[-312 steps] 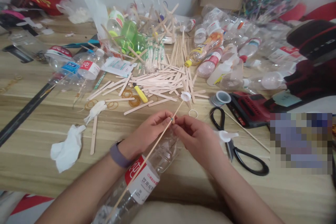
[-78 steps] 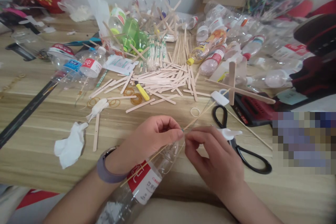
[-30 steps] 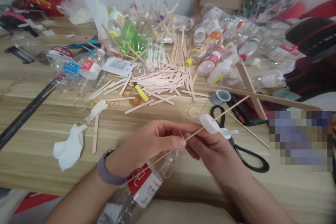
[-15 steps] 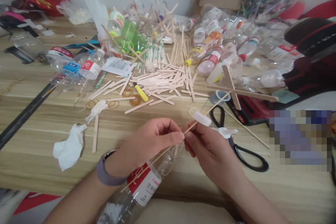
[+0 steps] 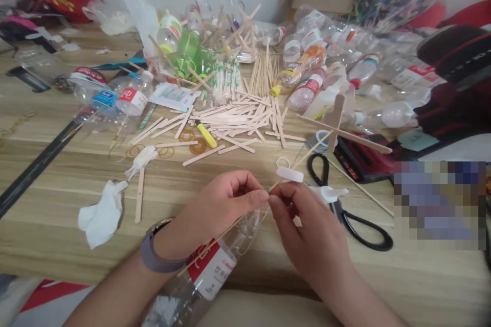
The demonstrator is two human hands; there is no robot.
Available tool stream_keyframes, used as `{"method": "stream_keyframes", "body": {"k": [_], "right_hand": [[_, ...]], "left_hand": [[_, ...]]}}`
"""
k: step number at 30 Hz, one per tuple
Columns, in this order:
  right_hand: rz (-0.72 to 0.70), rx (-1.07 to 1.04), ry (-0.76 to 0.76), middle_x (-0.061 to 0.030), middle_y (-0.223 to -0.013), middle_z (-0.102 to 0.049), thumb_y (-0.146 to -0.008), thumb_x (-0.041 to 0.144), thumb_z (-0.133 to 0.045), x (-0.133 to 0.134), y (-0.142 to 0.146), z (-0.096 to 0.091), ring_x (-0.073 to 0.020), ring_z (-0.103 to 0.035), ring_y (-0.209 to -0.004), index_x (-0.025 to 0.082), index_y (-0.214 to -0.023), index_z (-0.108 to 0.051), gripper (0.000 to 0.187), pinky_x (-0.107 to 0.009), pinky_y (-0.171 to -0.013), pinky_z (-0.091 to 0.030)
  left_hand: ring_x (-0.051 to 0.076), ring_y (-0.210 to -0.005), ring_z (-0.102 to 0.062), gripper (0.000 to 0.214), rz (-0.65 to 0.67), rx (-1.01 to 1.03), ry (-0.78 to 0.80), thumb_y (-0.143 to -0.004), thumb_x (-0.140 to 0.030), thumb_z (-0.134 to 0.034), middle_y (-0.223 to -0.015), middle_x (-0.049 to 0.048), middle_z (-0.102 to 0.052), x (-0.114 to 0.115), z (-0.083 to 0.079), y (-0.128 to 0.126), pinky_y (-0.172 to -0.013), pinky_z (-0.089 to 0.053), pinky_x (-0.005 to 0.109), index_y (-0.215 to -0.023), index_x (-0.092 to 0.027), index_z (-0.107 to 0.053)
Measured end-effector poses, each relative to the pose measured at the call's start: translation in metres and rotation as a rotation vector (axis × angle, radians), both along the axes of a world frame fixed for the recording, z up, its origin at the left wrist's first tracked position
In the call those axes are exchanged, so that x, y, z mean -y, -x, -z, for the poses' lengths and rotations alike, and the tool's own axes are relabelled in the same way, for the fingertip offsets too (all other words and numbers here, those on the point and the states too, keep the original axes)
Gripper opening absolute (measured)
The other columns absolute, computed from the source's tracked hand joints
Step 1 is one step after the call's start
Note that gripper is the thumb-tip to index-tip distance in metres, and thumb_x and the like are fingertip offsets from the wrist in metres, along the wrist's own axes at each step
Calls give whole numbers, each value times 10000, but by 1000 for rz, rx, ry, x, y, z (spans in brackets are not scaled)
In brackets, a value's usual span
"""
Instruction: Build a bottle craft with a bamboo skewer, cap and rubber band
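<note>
Wooden skewer [image 5: 311, 151] pinched in the left hand [image 5: 226, 202] — right hand [image 5: 310, 227] at the same spot, its grasp unclear — over a clear bottle [image 5: 214, 270].

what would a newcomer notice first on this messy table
Probably the left hand and right hand, fingertips close together at a thin stick in the lower middle, with a wooden cross at its upper end. Next, the spread of flat wooden sticks just above the centre, and the pile of plastic bottles at upper right. Large black-handled scissors lie to the right of the right hand.
</note>
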State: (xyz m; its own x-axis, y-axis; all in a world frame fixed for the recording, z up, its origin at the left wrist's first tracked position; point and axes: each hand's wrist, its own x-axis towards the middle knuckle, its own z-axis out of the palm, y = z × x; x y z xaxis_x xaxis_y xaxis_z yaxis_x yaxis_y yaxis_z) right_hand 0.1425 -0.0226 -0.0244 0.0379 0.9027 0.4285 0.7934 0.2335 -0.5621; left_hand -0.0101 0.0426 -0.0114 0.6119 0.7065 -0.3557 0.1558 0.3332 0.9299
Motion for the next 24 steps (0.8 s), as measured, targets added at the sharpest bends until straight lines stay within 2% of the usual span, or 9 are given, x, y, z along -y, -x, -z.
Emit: {"method": "stream_keyframes", "body": {"k": [3, 6, 11, 17, 24], "right_hand": [[-8, 149, -164, -15, -704, -618, -924, 162, -486, 0, -1, 5, -132, -576, -571, 217, -834, -502, 106, -234, -519, -462], [-23, 229, -226, -35, -735, -629, -913, 122, -504, 1, -3, 7, -141, -585, -616, 207, -869, -494, 97, -241, -534, -460], [-40, 199, -201, -17, -710, -606, -914, 118, -483, 0, -3, 5, -144, -574, -610, 222, -857, -482, 118, -250, -552, -462], [-14, 114, -135, 8, -672, -583, -928, 162, -467, 0, -1, 2, -124, -567, -585, 226, -804, -487, 141, -225, -542, -460], [-54, 179, -219, -15, -712, -632, -922, 138, -501, 1, -3, 7, -126, -581, -602, 199, -869, -529, 85, -232, -566, -463]], "left_hand": [[77, -584, -424, 234, 1, 8, 7, -826, -388, -638, -650, -69, -500, 0, 0, 0, -550, -335, 199, -751, -176, -576], [72, -560, -397, 245, 15, 21, 36, -823, -398, -640, -635, -76, -479, 0, -1, -1, -533, -318, 200, -750, -177, -563], [74, -559, -393, 240, 29, 22, 51, -823, -387, -635, -638, -76, -472, 0, -2, -1, -528, -311, 203, -749, -176, -549], [77, -582, -401, 243, 54, -15, -11, -841, -382, -615, -654, -67, -475, -1, -3, 0, -542, -324, 203, -747, -171, -542], [68, -565, -388, 235, 43, 22, 0, -847, -381, -611, -646, -76, -471, 0, -1, 0, -529, -322, 196, -765, -170, -543]]}}
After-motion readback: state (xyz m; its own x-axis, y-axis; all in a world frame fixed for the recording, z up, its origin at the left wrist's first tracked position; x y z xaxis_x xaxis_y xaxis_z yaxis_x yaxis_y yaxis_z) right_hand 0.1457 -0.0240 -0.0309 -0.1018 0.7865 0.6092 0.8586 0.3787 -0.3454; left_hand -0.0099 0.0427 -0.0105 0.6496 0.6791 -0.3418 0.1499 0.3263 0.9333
